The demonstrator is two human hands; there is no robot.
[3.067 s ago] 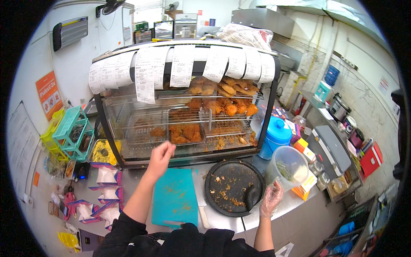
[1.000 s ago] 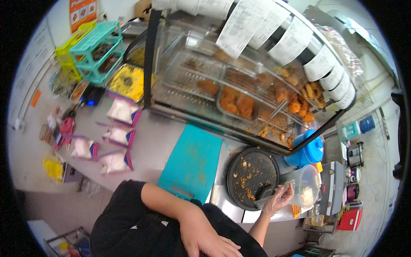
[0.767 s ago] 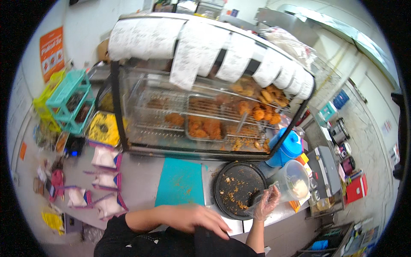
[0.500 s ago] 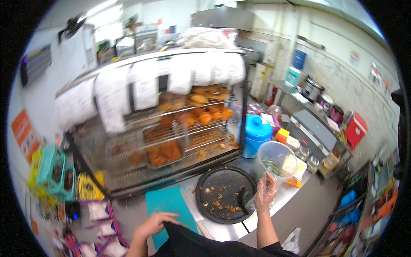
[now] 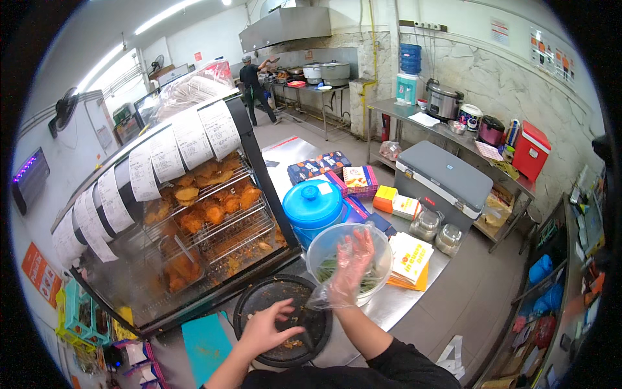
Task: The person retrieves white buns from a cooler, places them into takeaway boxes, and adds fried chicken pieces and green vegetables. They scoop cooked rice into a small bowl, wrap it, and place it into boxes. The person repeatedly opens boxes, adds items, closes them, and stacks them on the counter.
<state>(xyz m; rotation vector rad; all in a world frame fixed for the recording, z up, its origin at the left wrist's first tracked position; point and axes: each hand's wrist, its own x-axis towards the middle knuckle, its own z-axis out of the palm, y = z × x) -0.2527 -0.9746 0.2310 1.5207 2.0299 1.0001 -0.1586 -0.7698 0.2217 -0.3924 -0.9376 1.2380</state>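
Note:
My left hand, bare, hovers over a round black tray with its fingers spread and nothing in them. Brown crumbs are scattered across this tray. On my right hand is a loose clear plastic glove. It is raised in front of a translucent tub, fingers stretched up, and seems to hold nothing. Green strips or leaves lie inside the tub, partly hidden behind the glove; I cannot tell whether the hand touches the rim.
A heated glass case with fried pieces and hanging paper slips stands left. Beside the tray lies a teal cutting board. A blue lidded bucket, boxes, glass jars and a grey cooler are right. Another person stands far back.
My view has swung to the right. My left hand has come from my black clothing to over the tray. My gloved right hand has opened its fingers and stays near the tub.

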